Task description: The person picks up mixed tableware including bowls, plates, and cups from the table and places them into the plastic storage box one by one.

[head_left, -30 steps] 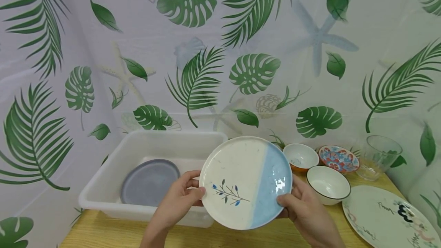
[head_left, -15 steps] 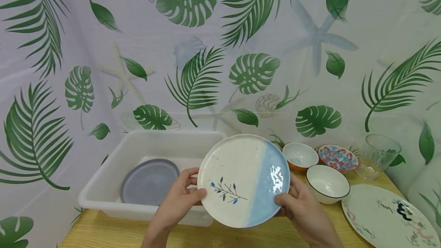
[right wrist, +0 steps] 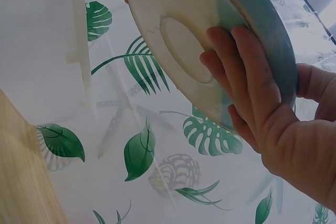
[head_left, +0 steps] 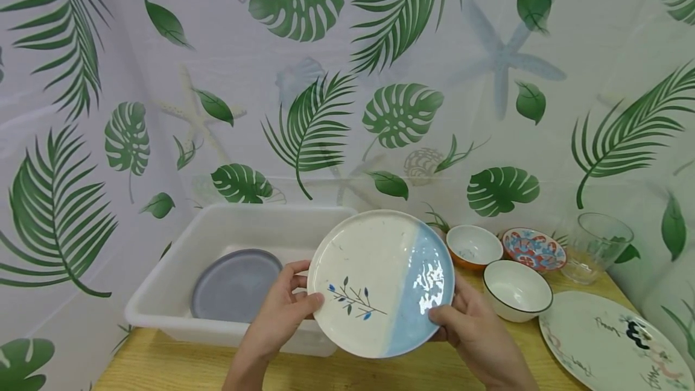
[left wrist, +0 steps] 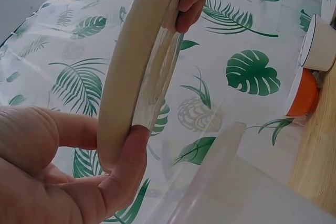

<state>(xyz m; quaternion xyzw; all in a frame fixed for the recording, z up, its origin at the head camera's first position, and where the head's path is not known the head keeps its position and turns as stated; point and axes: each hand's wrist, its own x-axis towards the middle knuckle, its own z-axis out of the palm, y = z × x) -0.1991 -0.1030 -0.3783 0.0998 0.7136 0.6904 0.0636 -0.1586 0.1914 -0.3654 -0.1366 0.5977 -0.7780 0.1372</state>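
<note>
A round plate (head_left: 369, 270), cream with a light blue band and a small blue-leaved sprig, is held up in front of the white tub, its face tilted towards the head camera. My left hand (head_left: 279, 309) pinches its left edge, thumb on the face and fingers behind. On the opposite edge my right hand (head_left: 475, 327) grips the blue part, its thumb on top. The right wrist view shows the right fingers (right wrist: 252, 72) spread across the underside, near the foot ring. Inside the white tub (head_left: 163, 318) leans a grey plate (head_left: 233, 288), partly hidden by my left hand.
Right of the held plate stand a white bowl with a dark rim (head_left: 518, 291), an orange-sided bowl (head_left: 472, 245), a patterned red-and-blue dish (head_left: 534, 249) and a clear glass (head_left: 597, 246). A large oval platter (head_left: 608, 336) lies at the table's (head_left: 179, 367) right. A leaf-printed curtain (head_left: 336, 107) hangs behind.
The held plate has shifted slightly left and up, and the glare on its blue band has grown. Both hands keep their hold.
</note>
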